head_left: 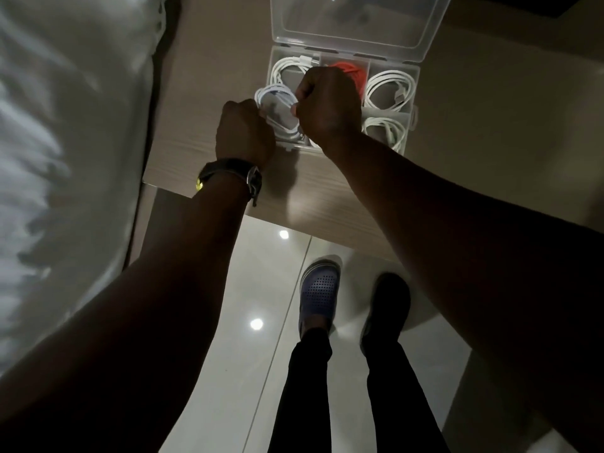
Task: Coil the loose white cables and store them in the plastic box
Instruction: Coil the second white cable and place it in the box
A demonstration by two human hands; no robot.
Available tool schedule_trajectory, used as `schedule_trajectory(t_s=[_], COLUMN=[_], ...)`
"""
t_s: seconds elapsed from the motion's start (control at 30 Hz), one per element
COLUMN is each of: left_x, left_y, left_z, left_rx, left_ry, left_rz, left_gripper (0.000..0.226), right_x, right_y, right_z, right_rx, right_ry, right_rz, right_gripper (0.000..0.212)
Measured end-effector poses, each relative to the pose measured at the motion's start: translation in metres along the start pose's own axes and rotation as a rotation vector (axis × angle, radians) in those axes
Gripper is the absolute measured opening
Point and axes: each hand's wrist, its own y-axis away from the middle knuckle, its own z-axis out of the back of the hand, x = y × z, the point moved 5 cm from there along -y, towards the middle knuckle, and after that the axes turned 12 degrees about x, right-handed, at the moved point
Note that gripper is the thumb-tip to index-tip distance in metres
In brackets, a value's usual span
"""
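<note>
Head view, looking down on a wooden table (209, 60) with a clear plastic box (414, 89) near its front edge, lid (353, 24) folded back and lying flat behind. Left hand (245, 132) clenched on the near-left side of a coiled white cable (277, 99), black watch (228, 178) on the wrist. Right hand (327, 99) also closed, pinching the right side of the same coil between thumb and fingers. Coil held between both hands, above the left compartments of the box, partly over its left wall. Inside the box: another white cable (287, 68) in the far-left compartment, an orange cable (353, 71) in the far-middle one, partly hidden by the right hand, and two more white coils (389, 89) in the right compartments. Below the table edge, glossy floor tiles (261, 289) and two feet in dark shoes (318, 289). White bedding (65, 125) at left.
</note>
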Motion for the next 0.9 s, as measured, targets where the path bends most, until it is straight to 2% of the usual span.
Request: schedule_trajectory(t_s=[0.07,0.17,0.3,0.43,0.57,0.67,0.9], left_x=[0.001,0.004,-0.004,-0.001,-0.004,-0.006,-0.002], left_y=[-0.001,-0.002,0.005,0.014,0.017,0.014,0.004], left_z=[0.004,0.012,0.014,0.001,0.001,-0.002,0.004], left_rx=[0.007,-0.042,-0.183,-0.183,-0.244,-0.226,-0.169], left_ry=[-0.067,-0.011,0.09,0.039,0.09,0.055,-0.005], left_rz=[-0.005,-0.04,-0.225,-0.374,-0.386,-0.388,-0.433], left_gripper=[0.026,0.021,0.03,0.04,0.036,0.024,0.023], right_x=[0.003,0.004,-0.001,-0.012,-0.017,-0.018,-0.02], right_y=[0.002,0.009,0.011,0.017,0.024,0.023,0.024], right_z=[-0.001,-0.002,-0.002,0.0,0.003,0.004,0.002], right_rx=[0.009,0.054,0.046,-0.036,-0.059,-0.05,-0.07], right_ry=[0.084,0.184,0.171,0.106,0.014,-0.01,-0.023], right_rz=[0.054,0.174,0.214,0.203,0.213,0.212,0.206], right_gripper=[0.011,0.018,0.011,0.009,0.027,0.022,0.023])
